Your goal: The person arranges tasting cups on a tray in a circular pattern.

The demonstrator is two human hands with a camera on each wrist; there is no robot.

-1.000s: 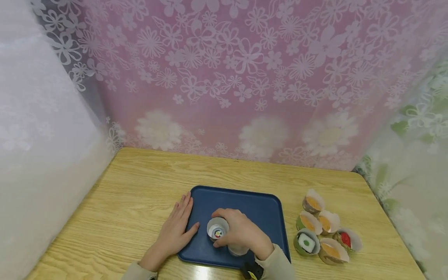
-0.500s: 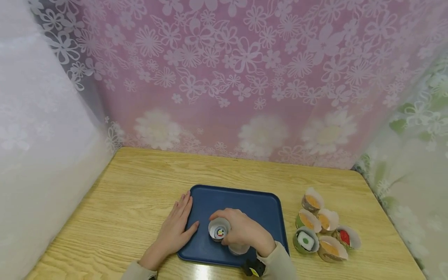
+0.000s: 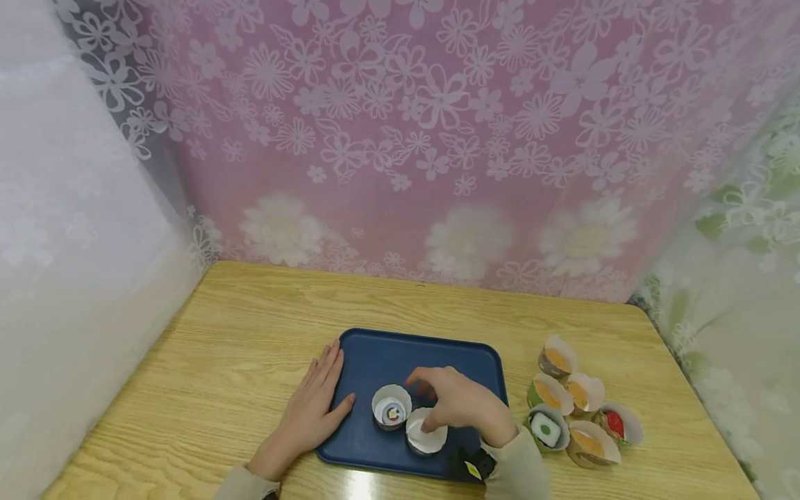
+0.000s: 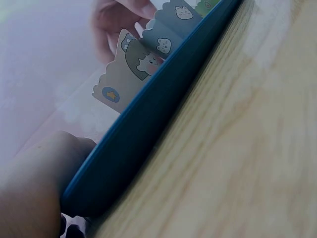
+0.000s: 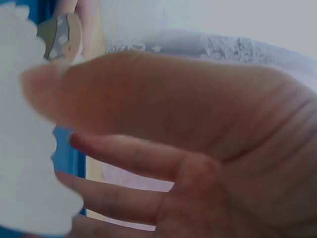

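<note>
I have the right hand (image 3: 459, 401) over the tray (image 3: 387, 354), reaching in from the tray's right side, and the relation that matters is how its thumb sits to the right cup (image 3: 423, 442). That cup stands upright in the tray's near half, mouth up, round, so I see no long axis to line up with. From the grip it lies slightly left and toward the tray's near edge, the thumb over its mouth and the fingers beyond its far rim. The grip is apart, thumb and fingers spread; whether the thumb touches the paper I cannot tell.

The left cup (image 3: 392, 408) stands just beside it, left of the grip on the tray, so close that I cannot tell if the two touch. My left hand (image 3: 315, 403) rests flat along the tray's left edge, fingers straight, farther from the right cup than my right hand is. On the table (image 3: 269, 312), right of the tray, six filled cups (image 3: 590, 460) stand clustered.
</note>
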